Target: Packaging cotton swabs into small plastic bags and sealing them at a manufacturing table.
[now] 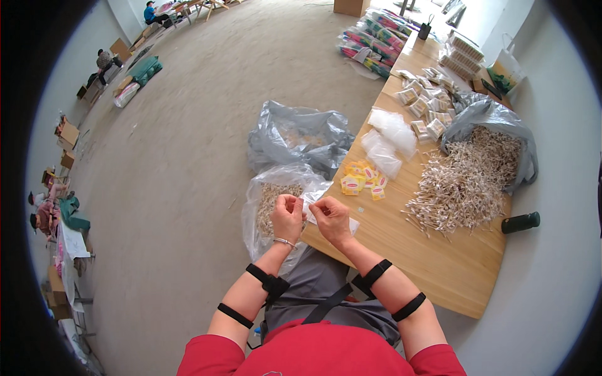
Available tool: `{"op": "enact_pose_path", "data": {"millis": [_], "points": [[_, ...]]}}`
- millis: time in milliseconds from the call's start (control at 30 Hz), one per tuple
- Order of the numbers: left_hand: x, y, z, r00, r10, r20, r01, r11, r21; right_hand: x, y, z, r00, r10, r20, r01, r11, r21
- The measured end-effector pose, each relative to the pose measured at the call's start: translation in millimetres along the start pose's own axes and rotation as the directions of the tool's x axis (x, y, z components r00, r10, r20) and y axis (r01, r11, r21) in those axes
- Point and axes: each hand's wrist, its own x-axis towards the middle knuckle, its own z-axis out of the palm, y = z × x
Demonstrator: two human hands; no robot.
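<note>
At the table's near left corner, my left hand (288, 217) and my right hand (332, 219) are close together, each with its fingers pinched. Between them shows a thin whitish piece (306, 205) that looks like a small clear plastic bag; the fingers hide much of it. Beneath my right hand, part of a flat white piece (354, 225) lies on the wood. Just beyond are yellow-and-white paper cards (355, 180) and a stack of clear plastic bags (395, 133). A large heap of cotton swabs (461, 182) spills from a grey plastic sack (527, 147) on the right.
Several filled small packets (421, 103) lie farther up the wooden table (401, 257). A dark green bottle (520, 222) stands by the wall. Left of the table, an open clear sack (254, 210) holds swabs beside a grey sack (269, 128). People sit far left.
</note>
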Motion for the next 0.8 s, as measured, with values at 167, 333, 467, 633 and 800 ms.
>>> {"op": "enact_pose_path", "data": {"millis": [167,333,467,633,800], "points": [[2.4,-15.2,-5.1,0.963,0.269,0.030,-0.268,0.929,0.255,1.1,7.8,8.2,0.999,-0.009,0.036,0.013,0.992,-0.129],[12.8,-27.0,-18.5,0.908,0.414,0.070,-0.404,0.816,0.413,27.4,13.5,12.2,0.975,0.006,0.222,0.061,0.954,-0.295],[25.3,-37.5,-26.2,0.917,0.387,0.098,-0.386,0.798,0.463,52.3,17.1,19.0,0.951,-0.100,0.292,0.231,0.858,-0.459],[28.2,-66.3,-24.7,1.000,-0.009,0.013,0.009,1.000,0.021,65.3,35.3,29.5,0.924,-0.083,0.374,0.283,0.807,-0.519],[32.0,-79.3,-20.9,0.899,-0.434,0.056,0.401,0.767,-0.501,68.2,59.2,30.0,0.894,-0.124,0.431,0.367,0.756,-0.543]]}}
